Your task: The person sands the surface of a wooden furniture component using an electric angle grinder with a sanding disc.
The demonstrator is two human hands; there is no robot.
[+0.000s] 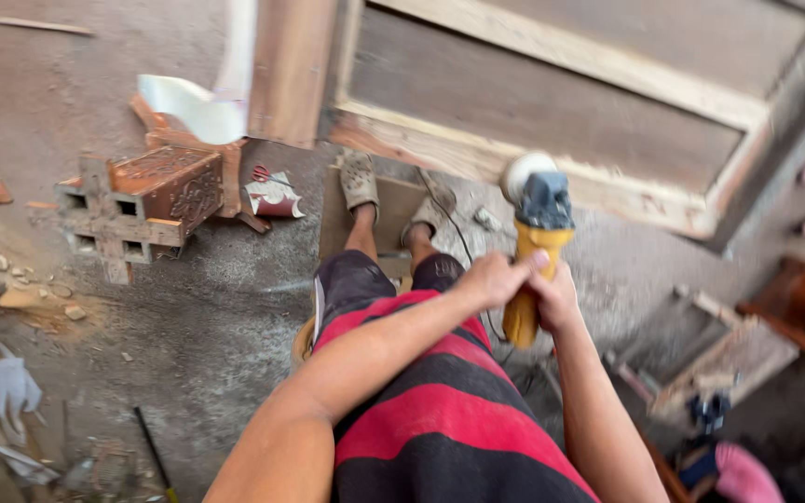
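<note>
A yellow angle grinder (531, 256) with a grey-blue head and a pale round disc (525, 172) is held out in front of me. My left hand (494, 278) wraps the yellow body from the left. My right hand (556, 296) grips the same body from the right and below. The disc end points toward a large wooden panel door (552, 102) lying tilted ahead. A thin black cord (454, 228) trails down from the tool. Below the tool are my striped red and black shirt, dark shorts and sandalled feet (359, 182).
A carved wooden piece (146, 200) with square holes lies at the left on the dusty concrete floor (216, 326). Wood scraps and paper litter the left edge. A small wooden frame (724, 359) and a pink object (745, 473) sit at the right.
</note>
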